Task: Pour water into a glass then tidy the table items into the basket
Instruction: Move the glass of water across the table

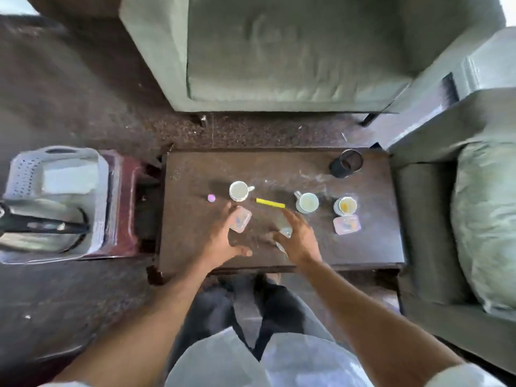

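While the right hand curls around a clear drinking glass on the dark wooden table, the left hand hovers spread and empty (a knock could topple the glass); the grey plastic basket sits well apart.

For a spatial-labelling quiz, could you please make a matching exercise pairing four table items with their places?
Items:
1. black cup
2. yellow stick
3. pink ball
4. basket

Places:
A. between two white mugs
B. off the table, on the red stool at left
C. far right corner of the table
D. left of the leftmost mug

Pairs: 1-C, 2-A, 3-D, 4-B
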